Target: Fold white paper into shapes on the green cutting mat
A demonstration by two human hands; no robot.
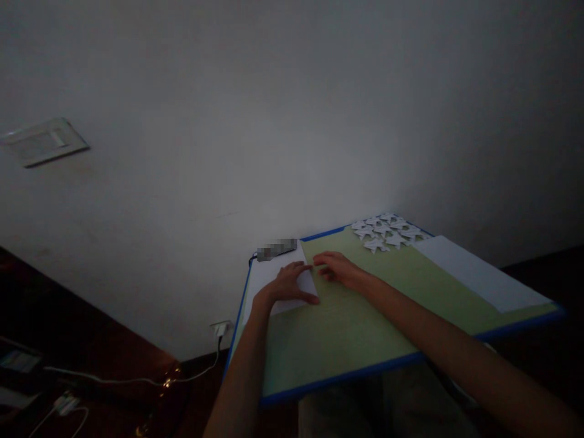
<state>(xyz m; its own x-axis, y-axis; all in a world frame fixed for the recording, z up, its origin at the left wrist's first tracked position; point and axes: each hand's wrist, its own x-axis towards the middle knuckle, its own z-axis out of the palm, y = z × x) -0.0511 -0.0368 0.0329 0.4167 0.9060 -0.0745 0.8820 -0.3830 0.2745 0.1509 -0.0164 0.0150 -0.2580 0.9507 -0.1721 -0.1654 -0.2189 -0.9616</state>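
– At the table's (319, 340) left end, what's by your hands?
– One white paper sheet (269, 272). Your left hand (288, 284), thumb and fingers spread, reaches over it; your right hand (338, 267) curls loosely, whether pinching anything I can't tell.
– Elsewhere?
– Pixelation hides one object (277, 249), table's far-left; about ten folded paper shapes (396, 240), far-right.

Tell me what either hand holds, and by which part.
Nothing visible: the left hand is spread over the white sheet at left; the right hand, loosely curled, has no object showing in it.
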